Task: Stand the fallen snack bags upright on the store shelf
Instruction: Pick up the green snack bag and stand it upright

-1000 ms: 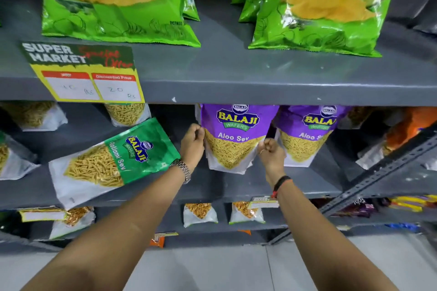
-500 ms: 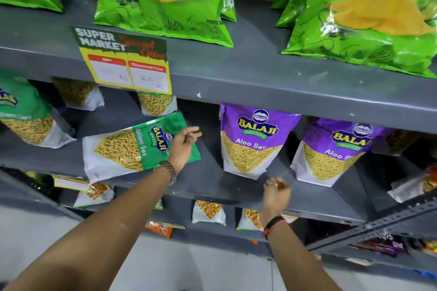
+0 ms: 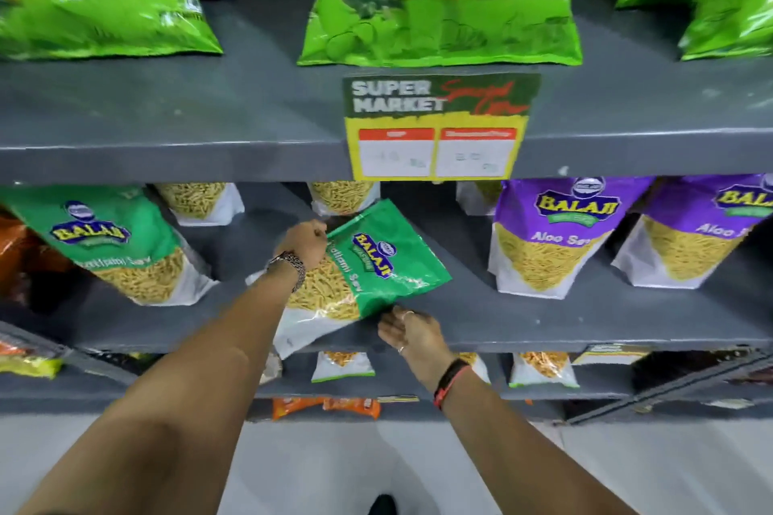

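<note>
My left hand (image 3: 303, 238) is closed on the upper edge of the fallen green Balaji sev bag (image 3: 368, 263), fingers curled tight over the sealed top so I have a firm hold to swing it up by. The bag lies tilted across the middle shelf (image 3: 543, 322), its green top pointing up and to the right, its white bottom corner hanging just past the shelf's front lip. My right hand (image 3: 408, 332) comes in under the lower green edge, palm up and fingers loosely spread, touching or very nearly touching the bag; blur makes it hard to say which, and it grips nothing yet. I judge that it is there to support the heavy, filled end while the left hand turns the top towards vertical, since a soft pouch folds if lifted from one edge alone.

To the left, another green Balaji bag (image 3: 113, 243) stands upright, and to the right a purple Aloo Sev bag (image 3: 548, 238) stands too, with a second purple one beside it at the frame edge. The gap between them is where this bag belongs, so I hold it over that bare stretch of shelf. A yellow and green price sign (image 3: 437, 125) hangs from the shelf above, just over my working space, and I expect the bag's top must clear it as it rises.
</note>
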`<state>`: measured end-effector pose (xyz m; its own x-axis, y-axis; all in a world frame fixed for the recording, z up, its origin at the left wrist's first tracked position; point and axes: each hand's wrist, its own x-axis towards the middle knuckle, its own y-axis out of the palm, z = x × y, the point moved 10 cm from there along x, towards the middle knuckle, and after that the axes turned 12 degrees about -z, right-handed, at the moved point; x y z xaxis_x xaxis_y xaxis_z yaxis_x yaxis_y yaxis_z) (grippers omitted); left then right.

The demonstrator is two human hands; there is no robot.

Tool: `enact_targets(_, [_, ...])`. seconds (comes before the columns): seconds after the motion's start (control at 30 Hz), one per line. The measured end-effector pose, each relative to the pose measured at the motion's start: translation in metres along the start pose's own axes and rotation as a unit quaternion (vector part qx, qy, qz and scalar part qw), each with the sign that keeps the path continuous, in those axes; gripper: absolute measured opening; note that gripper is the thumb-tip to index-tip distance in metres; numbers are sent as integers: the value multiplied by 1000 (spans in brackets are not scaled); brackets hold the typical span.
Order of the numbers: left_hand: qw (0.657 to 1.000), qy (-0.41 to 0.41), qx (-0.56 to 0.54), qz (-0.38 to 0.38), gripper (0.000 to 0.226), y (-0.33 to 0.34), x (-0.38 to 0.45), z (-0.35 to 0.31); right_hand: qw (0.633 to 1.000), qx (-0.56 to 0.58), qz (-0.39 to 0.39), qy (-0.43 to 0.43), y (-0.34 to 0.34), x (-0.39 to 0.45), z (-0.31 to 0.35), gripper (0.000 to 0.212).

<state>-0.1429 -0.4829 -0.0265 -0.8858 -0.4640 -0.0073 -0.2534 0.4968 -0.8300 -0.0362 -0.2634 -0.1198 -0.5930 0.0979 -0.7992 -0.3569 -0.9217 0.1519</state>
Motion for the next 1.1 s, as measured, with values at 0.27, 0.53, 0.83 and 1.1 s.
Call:
enact_targets(0.27, [989, -13, 22, 148, 37, 21, 16, 39, 999, -8, -35, 5, 42, -16, -33, 17])
enact_targets(0.53, [978, -52, -135, 148, 39, 16, -10, 48, 996, 43, -64, -38, 14, -27, -31, 25])
enact_targets(0.83, [900, -138, -391, 139, 26, 24, -136, 22, 980, 58, -120, -146, -98, -58, 11, 18])
enact_targets(1.1, [841, -160, -493, 153, 13, 42, -203, -23, 961, 41, -145, -232, -164, -107, 50, 12])
